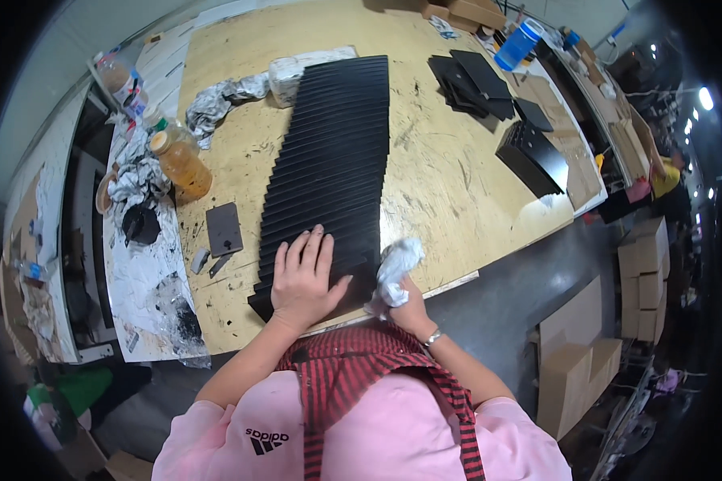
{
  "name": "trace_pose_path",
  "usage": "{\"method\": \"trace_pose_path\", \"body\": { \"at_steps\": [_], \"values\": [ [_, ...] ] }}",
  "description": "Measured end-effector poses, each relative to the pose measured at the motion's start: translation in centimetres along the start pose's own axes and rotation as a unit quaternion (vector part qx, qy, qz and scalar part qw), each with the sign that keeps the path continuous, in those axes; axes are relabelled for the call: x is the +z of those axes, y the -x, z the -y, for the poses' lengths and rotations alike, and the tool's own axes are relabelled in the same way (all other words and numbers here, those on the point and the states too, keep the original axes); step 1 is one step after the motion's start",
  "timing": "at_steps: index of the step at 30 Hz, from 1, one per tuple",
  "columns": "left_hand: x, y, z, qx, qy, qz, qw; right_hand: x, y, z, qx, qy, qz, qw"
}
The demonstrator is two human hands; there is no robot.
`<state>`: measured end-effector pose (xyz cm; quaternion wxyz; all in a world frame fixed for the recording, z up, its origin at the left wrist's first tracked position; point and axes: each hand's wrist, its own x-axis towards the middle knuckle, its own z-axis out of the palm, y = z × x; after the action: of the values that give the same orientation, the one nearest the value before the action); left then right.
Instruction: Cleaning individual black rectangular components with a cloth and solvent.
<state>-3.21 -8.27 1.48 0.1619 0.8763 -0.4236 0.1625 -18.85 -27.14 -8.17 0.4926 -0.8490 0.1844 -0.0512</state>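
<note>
A long black pleated sheet [329,160] lies lengthwise on the wooden worktable [449,176]. My left hand [303,276] lies flat with fingers spread on the sheet's near end, pressing it down. My right hand [407,309] grips a crumpled white cloth [397,268] at the sheet's near right corner, touching the table edge. A bracelet sits on my right wrist.
A bottle of amber liquid [183,163], crumpled rags [217,100], a small dark plate [223,228] and a roll of white material [297,70] lie left of the sheet. Stacks of black panels [529,156] and a blue bottle [517,46] sit far right. Cardboard boxes [578,361] stand on the floor.
</note>
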Motion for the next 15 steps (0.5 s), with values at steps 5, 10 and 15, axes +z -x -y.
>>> {"method": "trace_pose_path", "body": {
  "at_steps": [5, 10, 15],
  "values": [
    [0.2, 0.0, -0.1, 0.001, -0.012, 0.002, 1.0, -1.8, -7.1, 4.0, -0.051, -0.201, -0.134, 0.969],
    [0.2, -0.8, -0.7, 0.011, -0.017, 0.004, 1.0, 1.8, -6.3, 1.5, -0.169, -0.002, -0.238, 0.956],
    [0.0, 0.0, -0.6, 0.007, -0.036, 0.016, 0.999, -3.3, -7.6, 3.5, -0.068, -0.099, -0.189, 0.975]
  ]
}}
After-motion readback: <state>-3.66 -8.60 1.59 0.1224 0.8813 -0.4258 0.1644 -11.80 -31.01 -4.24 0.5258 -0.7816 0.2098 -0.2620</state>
